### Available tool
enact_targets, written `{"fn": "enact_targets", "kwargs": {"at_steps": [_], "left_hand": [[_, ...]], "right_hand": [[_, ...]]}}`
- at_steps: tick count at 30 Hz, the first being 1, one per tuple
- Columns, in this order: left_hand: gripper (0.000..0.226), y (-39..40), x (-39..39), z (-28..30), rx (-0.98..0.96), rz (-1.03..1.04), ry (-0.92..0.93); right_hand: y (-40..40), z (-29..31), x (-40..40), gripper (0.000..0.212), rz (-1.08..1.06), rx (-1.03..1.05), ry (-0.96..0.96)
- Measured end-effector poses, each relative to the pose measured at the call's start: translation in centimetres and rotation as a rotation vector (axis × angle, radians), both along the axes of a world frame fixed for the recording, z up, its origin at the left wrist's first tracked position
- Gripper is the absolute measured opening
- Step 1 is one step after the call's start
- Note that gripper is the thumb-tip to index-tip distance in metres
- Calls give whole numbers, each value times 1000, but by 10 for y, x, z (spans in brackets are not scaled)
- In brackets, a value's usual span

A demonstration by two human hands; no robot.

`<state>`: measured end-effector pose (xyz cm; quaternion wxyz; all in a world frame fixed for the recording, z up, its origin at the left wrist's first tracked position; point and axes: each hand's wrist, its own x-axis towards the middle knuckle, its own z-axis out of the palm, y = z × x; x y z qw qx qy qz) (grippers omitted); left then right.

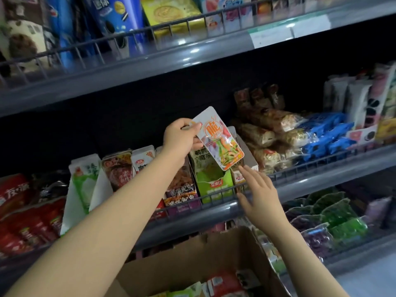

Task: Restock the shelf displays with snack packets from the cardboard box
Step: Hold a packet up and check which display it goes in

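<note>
Two hands work: left hand (182, 136) pinches a snack packet (218, 138) above the green display box (212, 181), right hand (259, 196) spread open at its 4 o'clock by the wire shelf rail (310, 168), cardboard box (192, 260) at 6 o'clock

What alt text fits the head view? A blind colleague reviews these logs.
The left hand holds a white-and-orange snack packet above a green display carton on the middle shelf, while the open right hand reaches toward the shelf's wire rail. A cardboard box of packets sits below.

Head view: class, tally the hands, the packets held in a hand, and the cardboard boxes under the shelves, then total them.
Hands: 2 (left hand, right hand)
Held packets: 1 (snack packet)
Cardboard boxes: 1 (cardboard box)
Total: 4
</note>
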<state>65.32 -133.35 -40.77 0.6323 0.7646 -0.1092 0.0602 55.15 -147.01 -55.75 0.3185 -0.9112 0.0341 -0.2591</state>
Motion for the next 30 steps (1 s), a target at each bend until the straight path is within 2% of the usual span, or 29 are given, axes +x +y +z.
{"fn": "enact_targets", "kwargs": {"at_steps": [3, 7, 11, 15, 19, 26, 30], "left_hand": [[5, -26, 18, 4, 87, -7, -49], [14, -53, 37, 3, 186, 6, -106], [19, -68, 55, -4, 331, 46, -177], [20, -76, 71, -19, 408, 69, -160], [5, -81, 80, -40, 528, 96, -197], [6, -90, 99, -66, 610, 172, -280], [20, -91, 104, -70, 702, 209, -347]], "right_hand": [[-3, -3, 7, 63, -16, -63, 100], [-7, -6, 15, 62, -29, -102, 119], [-11, -8, 15, 62, -33, -90, 117], [-12, -7, 14, 59, -17, -48, 89], [-14, -8, 16, 59, -16, -55, 91], [-16, -10, 19, 60, 18, -16, 65], [-16, -12, 20, 61, 24, -7, 49]]}}
